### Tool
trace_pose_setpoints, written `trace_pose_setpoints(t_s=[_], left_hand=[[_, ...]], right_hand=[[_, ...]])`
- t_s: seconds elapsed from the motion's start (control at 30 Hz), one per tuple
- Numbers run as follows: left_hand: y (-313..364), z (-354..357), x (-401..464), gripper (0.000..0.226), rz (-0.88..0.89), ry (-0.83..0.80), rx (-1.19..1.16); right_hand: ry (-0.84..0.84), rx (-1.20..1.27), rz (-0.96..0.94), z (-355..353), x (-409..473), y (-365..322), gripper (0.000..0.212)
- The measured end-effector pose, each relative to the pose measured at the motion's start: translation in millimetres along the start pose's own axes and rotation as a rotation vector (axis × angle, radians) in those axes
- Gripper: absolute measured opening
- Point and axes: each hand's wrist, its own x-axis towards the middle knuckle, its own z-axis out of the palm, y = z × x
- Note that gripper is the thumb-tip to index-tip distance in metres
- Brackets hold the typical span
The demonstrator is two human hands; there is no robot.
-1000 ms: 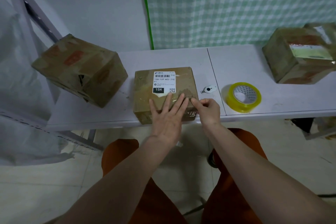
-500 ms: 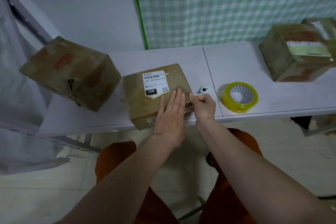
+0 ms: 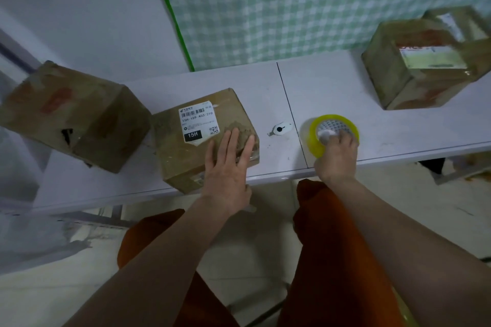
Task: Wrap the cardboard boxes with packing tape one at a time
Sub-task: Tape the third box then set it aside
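Head view: the left hand (image 3: 228,167) lies flat, fingers straight, on the small brown cardboard box with a white shipping label (image 3: 204,138) at the front edge of the white table (image 3: 398,130). To its right, the right hand (image 3: 337,151) curls onto the glossy yellow tape roll (image 3: 333,133). Best to lift the roll cleanly while that flat palm pins the scuffed, crumpled cardboard.

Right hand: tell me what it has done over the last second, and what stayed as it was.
The right hand left the labelled box and moved right to the yellow tape roll, where its fingers now reach into the core; a firm grip cannot be confirmed. The left hand stayed flat on that box. The small white cutter and the other boxes did not move.
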Motion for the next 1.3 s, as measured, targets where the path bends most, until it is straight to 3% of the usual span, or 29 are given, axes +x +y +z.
trace_pose_setpoints(t_s=[0.17, 0.33, 0.57, 0.73, 0.87, 1.03, 1.2, 1.3], left_hand=[[0.1, -0.6, 1.3, 0.110, -0.001, 0.013, -0.016], [-2.1, -6.8, -0.3, 0.107, 0.032, 0.023, -0.097], [-1.1, -40.4, 3.3, 0.060, -0.143, 0.248, -0.671], [13.3, -67.3, -0.1, 0.058, -0.169, 0.087, -1.038], [18.7, -74.7, -18.1, 0.051, -0.171, 0.038, -1.190], [20.7, -81.8, -47.9, 0.039, -0.178, 0.166, -1.194], [20.9, -74.6, -59.3, 0.011, -0.200, 0.208, -1.310], [18.3, -68.3, -60.5, 0.011, -0.225, 0.238, -1.345]], right_hand=[[-0.033, -0.065, -0.101, 3.6, 8.4, 20.3, 0.052], [-0.058, 0.264, -0.168, -9.7, -6.5, 11.8, 0.043], [-0.081, 0.576, -0.317, -25.0, -51.9, 3.8, 0.034], [-0.162, 0.594, -0.448, -55.0, -84.6, -8.3, 0.041], [-0.186, 0.596, -0.488, -67.2, -100.2, -14.3, 0.039], [-0.210, 0.545, -0.483, -70.7, -111.2, -19.4, 0.039], [-0.285, 0.643, -0.485, -73.1, -119.8, -29.2, 0.016], [-0.374, 0.699, -0.403, -76.0, -128.7, -33.5, 0.026]])
